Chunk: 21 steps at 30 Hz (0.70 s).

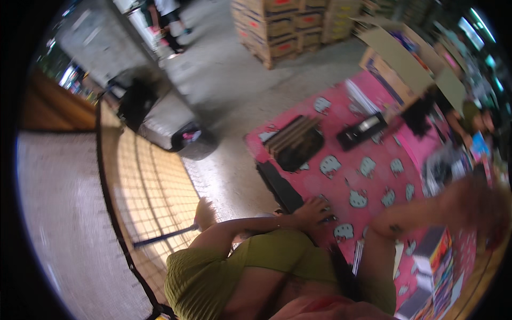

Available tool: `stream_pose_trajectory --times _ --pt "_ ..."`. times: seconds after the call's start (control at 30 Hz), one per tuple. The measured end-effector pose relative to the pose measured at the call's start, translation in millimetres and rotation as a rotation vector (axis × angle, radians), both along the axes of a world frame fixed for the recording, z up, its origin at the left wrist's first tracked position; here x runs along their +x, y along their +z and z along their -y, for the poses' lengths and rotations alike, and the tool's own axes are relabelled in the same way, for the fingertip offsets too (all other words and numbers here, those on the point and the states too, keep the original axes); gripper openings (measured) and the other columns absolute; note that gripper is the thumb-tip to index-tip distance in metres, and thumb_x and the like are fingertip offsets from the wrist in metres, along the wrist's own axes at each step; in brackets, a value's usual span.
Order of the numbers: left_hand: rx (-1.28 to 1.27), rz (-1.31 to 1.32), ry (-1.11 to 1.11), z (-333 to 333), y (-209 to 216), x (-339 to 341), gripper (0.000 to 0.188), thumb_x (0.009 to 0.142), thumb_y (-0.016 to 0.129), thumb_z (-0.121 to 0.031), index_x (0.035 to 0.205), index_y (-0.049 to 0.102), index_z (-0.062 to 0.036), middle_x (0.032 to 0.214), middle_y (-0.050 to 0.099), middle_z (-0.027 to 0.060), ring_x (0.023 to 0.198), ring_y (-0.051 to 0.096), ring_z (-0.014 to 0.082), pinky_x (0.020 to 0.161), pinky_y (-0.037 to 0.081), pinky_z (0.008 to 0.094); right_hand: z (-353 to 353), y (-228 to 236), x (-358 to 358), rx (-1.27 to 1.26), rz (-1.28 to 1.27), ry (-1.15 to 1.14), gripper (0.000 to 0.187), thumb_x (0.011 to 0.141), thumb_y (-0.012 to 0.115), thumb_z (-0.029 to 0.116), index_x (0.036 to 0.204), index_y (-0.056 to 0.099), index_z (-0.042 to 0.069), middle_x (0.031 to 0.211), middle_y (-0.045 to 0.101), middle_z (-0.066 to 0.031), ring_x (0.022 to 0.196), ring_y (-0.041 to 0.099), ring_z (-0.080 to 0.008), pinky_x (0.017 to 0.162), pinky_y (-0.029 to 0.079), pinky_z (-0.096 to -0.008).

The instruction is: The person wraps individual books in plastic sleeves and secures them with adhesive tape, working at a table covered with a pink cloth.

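Observation:
My left hand (313,212) lies on the near-left edge of a table with a pink cat-patterned cover (357,176), its fingers spread and nothing held. Close to it, a long black object (279,188) sits along the table's edge. My right arm reaches across to the far right, where my right hand (477,210) is smeared by motion; what it holds, if anything, cannot be made out. Beyond my left hand are a dark stack with brown strips (294,143) and a black oblong case (362,131). Clear plastic bags (444,166) lie nearest my right hand.
An open cardboard box (397,80) stands at the table's far right, with another person (482,121) beside it. Colourful packets (440,266) fill the lower right. Stacked cartons (288,32), a concrete pillar (106,42) and a black bin (200,144) stand beyond.

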<state>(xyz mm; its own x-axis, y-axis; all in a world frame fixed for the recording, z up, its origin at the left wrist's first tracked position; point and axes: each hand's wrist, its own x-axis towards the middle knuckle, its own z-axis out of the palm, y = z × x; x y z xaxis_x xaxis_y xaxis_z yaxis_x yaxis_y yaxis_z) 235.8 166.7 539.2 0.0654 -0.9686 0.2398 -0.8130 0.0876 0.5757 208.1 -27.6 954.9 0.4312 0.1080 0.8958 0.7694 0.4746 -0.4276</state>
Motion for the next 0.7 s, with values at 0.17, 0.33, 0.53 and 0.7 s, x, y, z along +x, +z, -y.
stream_pose_trajectory --times 0.17,0.33,0.53,0.7 --pt "0.084 0.007 0.033 -3 19 6 0.052 0.087 0.066 -0.037 0.133 0.053 -0.0177 0.134 0.047 0.0130 0.126 0.042 0.0360 0.103 0.034 0.0540 184 -179 30 1.095 -0.601 -0.327 0.006 0.095 0.062 0.007 0.097 0.060 0.002 0.089 0.062 -0.0070 0.082 0.062 -0.0186 0.072 0.052 -0.0332" --pt "0.026 0.009 -0.039 6 26 3 0.053 0.085 0.067 -0.038 0.132 0.054 -0.0169 0.133 0.047 0.0121 0.124 0.043 0.0351 0.102 0.035 0.0530 268 -375 -19 1.643 -0.734 -0.620 0.017 0.080 0.059 -0.001 0.067 0.051 0.007 0.066 0.056 -0.0049 0.061 0.057 -0.0198 0.062 0.055 -0.0352" --pt "0.112 0.017 0.043 2 24 7 0.050 0.084 0.068 -0.037 0.128 0.057 -0.0163 0.129 0.049 0.0115 0.121 0.044 0.0346 0.102 0.034 0.0537 310 -390 -55 1.825 -0.695 -0.693 0.013 0.084 0.051 0.006 0.071 0.051 0.006 0.066 0.055 -0.0058 0.064 0.057 -0.0210 0.064 0.053 -0.0377" --pt "0.076 0.019 -0.016 9 29 1 0.048 0.086 0.067 -0.038 0.127 0.058 -0.0151 0.128 0.050 0.0115 0.122 0.043 0.0348 0.102 0.034 0.0546 396 -283 -165 1.740 -0.469 -0.849 0.013 0.093 0.048 0.012 0.089 0.054 0.002 0.078 0.058 -0.0102 0.073 0.059 -0.0258 0.070 0.054 -0.0408"
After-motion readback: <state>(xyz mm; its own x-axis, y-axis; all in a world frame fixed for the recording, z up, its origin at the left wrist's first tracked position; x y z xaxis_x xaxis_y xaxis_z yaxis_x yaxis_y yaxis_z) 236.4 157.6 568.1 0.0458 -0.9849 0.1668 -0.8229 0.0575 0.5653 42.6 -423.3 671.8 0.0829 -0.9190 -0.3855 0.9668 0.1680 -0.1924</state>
